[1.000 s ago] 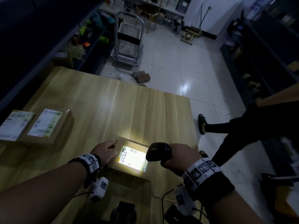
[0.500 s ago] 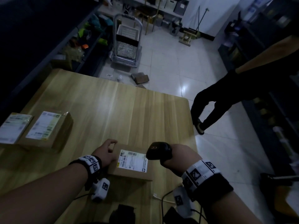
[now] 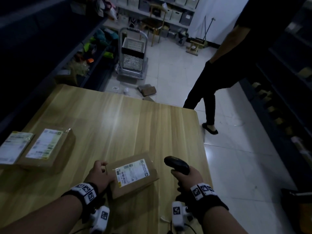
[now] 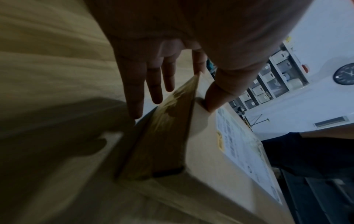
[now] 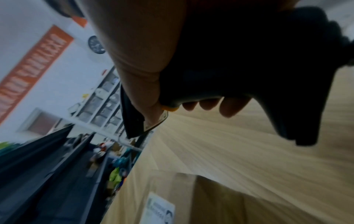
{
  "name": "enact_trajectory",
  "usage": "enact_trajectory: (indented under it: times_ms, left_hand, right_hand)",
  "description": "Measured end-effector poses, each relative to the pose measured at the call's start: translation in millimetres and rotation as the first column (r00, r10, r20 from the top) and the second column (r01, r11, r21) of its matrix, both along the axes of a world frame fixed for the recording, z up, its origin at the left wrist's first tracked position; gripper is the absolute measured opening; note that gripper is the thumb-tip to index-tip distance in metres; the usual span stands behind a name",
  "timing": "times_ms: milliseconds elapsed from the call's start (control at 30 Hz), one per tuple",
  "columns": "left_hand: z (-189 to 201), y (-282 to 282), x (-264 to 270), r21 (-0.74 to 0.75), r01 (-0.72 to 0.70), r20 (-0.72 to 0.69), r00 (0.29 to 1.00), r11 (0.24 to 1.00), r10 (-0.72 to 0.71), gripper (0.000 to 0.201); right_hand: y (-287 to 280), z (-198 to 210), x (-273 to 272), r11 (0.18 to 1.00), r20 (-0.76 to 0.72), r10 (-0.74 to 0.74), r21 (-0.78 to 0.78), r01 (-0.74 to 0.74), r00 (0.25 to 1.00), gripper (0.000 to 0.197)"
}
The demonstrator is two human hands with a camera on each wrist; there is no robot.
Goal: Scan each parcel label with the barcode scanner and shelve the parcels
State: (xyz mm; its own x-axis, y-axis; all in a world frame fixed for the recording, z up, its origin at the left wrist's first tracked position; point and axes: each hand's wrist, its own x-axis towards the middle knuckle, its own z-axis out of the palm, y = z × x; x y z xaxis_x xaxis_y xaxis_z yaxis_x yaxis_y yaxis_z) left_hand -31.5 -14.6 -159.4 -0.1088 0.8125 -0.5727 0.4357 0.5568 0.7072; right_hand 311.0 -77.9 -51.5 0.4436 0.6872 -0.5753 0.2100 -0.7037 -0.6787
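A small brown parcel [image 3: 143, 182] with a white label [image 3: 132, 172] lies near the front edge of the wooden table [image 3: 118, 124]. It is turned at an angle, and its left end looks lifted. My left hand [image 3: 102, 168] holds its left corner: the thumb [image 4: 216, 97] presses on the top of the parcel [image 4: 203, 151] and the other fingers reach down beside and under it. To the parcel's right, my right hand [image 3: 186, 178] grips the black barcode scanner [image 3: 177, 164], fingers [image 5: 229, 107] wrapped round its handle [image 5: 239, 60]. The scanner gives no light.
Two more labelled parcels [image 3: 49, 147] [image 3: 13, 147] lie at the table's left edge. A person in black [image 3: 211, 81] stands past the far right corner. On the floor beyond are a cart with a basket [image 3: 133, 54] and loose boxes [image 3: 146, 89]. Dark shelving [image 3: 287, 98] lines both sides.
The scanner's light on the label has gone out. My left hand has turned the parcel and raised its left end. The person in black has walked further back.
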Motion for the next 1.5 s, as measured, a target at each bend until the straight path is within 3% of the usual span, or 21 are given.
enact_trajectory:
  times_ms: [167, 267, 433, 800, 933, 1067, 1200, 1267, 1400, 1500]
  left_hand:
    - [-5, -4, -8, -0.007, -0.066, -0.009, 0.998, 0.998, 0.066, 0.056]
    - [-6, -7, -12, -0.021, -0.092, -0.023, 0.996, 0.996, 0.091, 0.057]
    - [-5, -7, -12, -0.049, -0.108, -0.029, 0.994, 0.993, 0.106, 0.060]
    - [-6, 2, -15, -0.106, -0.096, -0.016, 0.995, 0.990, 0.095, 0.056]
    - [-3, 4, -15, -0.115, -0.082, -0.039, 0.996, 0.990, 0.078, 0.057]
    - [-2, 8, -13, -0.113, -0.067, -0.062, 0.996, 0.991, 0.060, 0.064]
    - [1, 11, -9, -0.070, -0.038, -0.044, 0.998, 0.997, 0.035, 0.078]
    - [4, 12, -6, -0.053, -0.032, -0.042, 0.999, 0.998, 0.030, 0.081]
    - [10, 15, 1, -0.058, 0.018, -0.040, 0.999, 0.998, -0.020, 0.075]
    - [16, 13, 6, -0.081, 0.081, -0.090, 0.992, 0.993, -0.088, 0.065]
  right_hand:
    - [4, -47, 11, 0.998, -0.033, -0.057, -0.033, 0.056, 0.998, 0.041]
    - [12, -70, 16, 0.996, -0.004, 0.009, -0.087, -0.009, 1.000, 0.054]
    - [23, -86, 27, 0.976, 0.024, 0.083, -0.204, -0.076, 0.996, 0.038]
    - [32, -121, 33, 0.928, 0.065, 0.150, -0.353, -0.117, 0.987, 0.061]
    - [29, -126, 36, 0.910, 0.085, 0.189, -0.390, -0.142, 0.978, 0.056]
    - [26, -121, 37, 0.899, 0.088, 0.210, -0.408, -0.157, 0.974, 0.038]
    - [26, -105, 36, 0.939, 0.208, 0.111, -0.342, -0.034, 0.972, 0.043]
    - [30, -99, 32, 0.956, 0.228, 0.122, -0.289, -0.053, 0.966, 0.039]
    - [34, -89, 9, 0.972, 0.093, 0.156, -0.191, -0.136, 0.983, 0.031]
    - [35, -91, -17, 0.987, -0.160, 0.038, -0.149, -0.062, 0.986, 0.038]
